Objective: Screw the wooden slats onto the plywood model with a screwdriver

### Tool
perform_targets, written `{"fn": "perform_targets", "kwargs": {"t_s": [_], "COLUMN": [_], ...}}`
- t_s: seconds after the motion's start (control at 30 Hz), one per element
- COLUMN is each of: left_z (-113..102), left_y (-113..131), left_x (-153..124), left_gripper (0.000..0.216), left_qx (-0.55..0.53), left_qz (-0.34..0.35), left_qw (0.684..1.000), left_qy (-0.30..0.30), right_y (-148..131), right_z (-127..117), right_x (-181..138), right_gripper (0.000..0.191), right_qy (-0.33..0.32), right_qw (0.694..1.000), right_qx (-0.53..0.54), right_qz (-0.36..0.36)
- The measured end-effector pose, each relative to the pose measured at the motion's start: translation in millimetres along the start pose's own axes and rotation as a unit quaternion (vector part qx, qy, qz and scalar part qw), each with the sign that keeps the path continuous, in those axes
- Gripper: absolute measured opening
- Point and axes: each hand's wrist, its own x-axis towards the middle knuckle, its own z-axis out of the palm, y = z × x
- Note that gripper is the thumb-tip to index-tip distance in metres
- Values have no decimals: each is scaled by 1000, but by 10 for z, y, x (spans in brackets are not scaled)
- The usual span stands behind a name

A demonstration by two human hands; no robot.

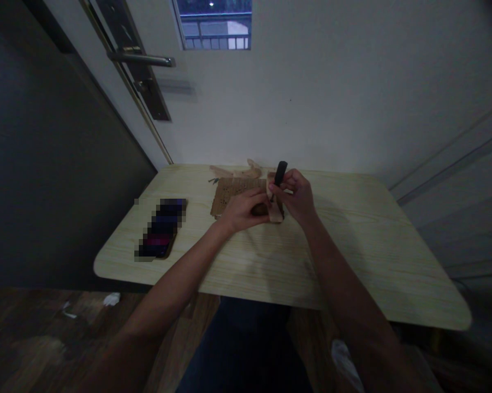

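Seemingly, tool work is in hand: at frame centre, a slim black-handled tool point(280, 172) is pinched in the right hand's point(298, 197) closed fingers against a pale tan piece point(276, 213), gripped by the left hand's point(244, 210) curled fingers; firm bracing is probably called for next.

cardboard point(229, 192) on table point(377, 234), phone point(162, 226) to its left, tool point(280, 173) over its right end, door point(311, 93) behind

No legible text, label, brand, number or sign anywhere on the things in view.
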Motion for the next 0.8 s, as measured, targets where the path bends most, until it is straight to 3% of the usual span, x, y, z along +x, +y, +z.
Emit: {"fn": "perform_targets", "kwargs": {"t_s": [0.17,0.43,0.63,0.8], "left_z": [-16,4,3,0], "left_y": [23,22,16,3], "left_x": [6,8,8,5], "left_gripper": [33,28,30,32], "left_qx": [9,11,13,13], "left_qz": [-10,-5,-1,-5], "left_qw": [1000,1000,1000,1000], "left_qy": [-9,-1,-8,-10], "right_y": [-48,-68,-17,-40], "right_z": [-20,-31,-8,3], "right_x": [-19,-31,-21,-22], "right_gripper": [37,31,38,38], "right_qy": [-32,-48,21,9], "right_qw": [999,999,999,1000], "right_qx": [40,19,-29,-18], "right_qz": [7,-9,-17,-9]}}
